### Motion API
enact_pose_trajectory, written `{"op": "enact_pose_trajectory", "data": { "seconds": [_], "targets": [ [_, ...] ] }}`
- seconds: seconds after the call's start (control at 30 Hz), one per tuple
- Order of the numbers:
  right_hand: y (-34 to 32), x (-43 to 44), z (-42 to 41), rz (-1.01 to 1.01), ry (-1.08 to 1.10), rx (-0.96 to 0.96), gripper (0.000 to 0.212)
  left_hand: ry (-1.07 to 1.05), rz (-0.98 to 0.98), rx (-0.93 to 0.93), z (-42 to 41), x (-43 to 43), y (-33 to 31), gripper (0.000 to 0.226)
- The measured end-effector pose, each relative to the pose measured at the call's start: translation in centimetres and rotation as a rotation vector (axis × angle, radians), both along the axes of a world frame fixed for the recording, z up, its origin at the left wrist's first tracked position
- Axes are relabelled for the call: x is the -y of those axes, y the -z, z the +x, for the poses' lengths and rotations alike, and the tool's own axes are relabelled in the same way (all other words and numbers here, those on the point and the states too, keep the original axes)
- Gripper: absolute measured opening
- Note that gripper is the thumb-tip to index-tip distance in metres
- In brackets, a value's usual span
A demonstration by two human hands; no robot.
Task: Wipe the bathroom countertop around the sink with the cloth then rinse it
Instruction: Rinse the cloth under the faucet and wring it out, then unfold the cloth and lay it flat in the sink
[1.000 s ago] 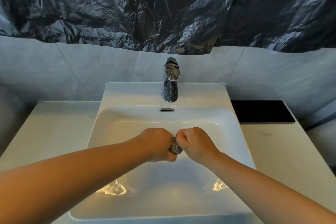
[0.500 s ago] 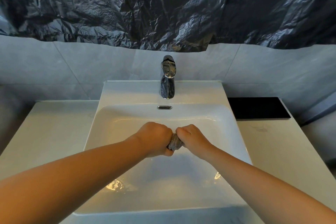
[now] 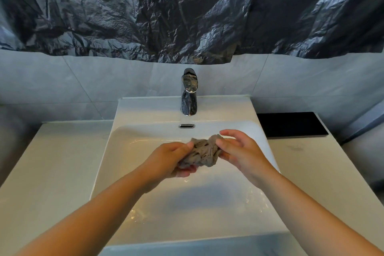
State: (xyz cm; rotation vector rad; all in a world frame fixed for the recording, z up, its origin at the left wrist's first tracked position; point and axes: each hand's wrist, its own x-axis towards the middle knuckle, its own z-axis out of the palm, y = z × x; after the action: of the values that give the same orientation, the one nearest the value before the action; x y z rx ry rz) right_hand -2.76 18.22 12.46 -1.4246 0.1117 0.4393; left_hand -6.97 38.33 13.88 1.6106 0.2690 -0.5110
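Over the sink, both hands meet at the basin's centre. The left hand cups the grey cloth from below; the right hand pinches its three-o'clock edge. The cloth looks limp, wet and light, best gripped by opposite edges. At twelve o'clock stands the faucet.

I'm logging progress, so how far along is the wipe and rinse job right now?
Wiping looks done: both hands are off the countertop, over the sink. In hand: the left hand and right hand hold the crumpled cloth between them. No water runs from the tap; rinsing may be nearly finished.
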Motion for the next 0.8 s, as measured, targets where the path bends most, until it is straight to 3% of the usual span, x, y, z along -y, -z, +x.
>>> {"op": "enact_pose_trajectory", "data": {
  "seconds": [0.07, 0.17, 0.27, 0.37, 0.47, 0.57, 0.8],
  "targets": [
    [-0.6, 0.6, -0.7, 0.129, 0.037, -0.002, 0.032, -0.129, -0.082, -0.027, -0.6, 0.3, -0.1, 0.038],
    [-0.7, 0.8, -1.9, 0.136, 0.039, -0.001, 0.026, -0.244, -0.082, 0.010, -1.5, 1.1, 0.1, 0.038],
    [-0.5, 0.2, -3.4, -0.054, -0.028, 0.011, 0.032, -0.225, -0.012, 0.096, -2.2, 1.6, 0.0, 0.038],
    [-0.3, -0.2, -4.4, -0.271, 0.003, 0.141, 0.032, -0.183, -0.028, 0.124, -2.7, 2.0, -0.3, 0.039],
    [-0.4, 0.3, -4.3, -0.257, -0.001, 0.186, 0.021, -0.212, -0.032, 0.127, -2.7, 1.9, -0.4, 0.038],
    [-0.8, 1.6, -4.0, -0.189, -0.039, 0.147, 0.026, -0.332, 0.012, 0.109, -2.1, 0.8, -0.4, 0.040],
    [-1.6, 2.6, -3.8, -0.494, -0.185, 0.327, 0.013, -0.197, 0.237, 0.103, -2.1, -1.2, 0.0, 0.044]
  ]
}}
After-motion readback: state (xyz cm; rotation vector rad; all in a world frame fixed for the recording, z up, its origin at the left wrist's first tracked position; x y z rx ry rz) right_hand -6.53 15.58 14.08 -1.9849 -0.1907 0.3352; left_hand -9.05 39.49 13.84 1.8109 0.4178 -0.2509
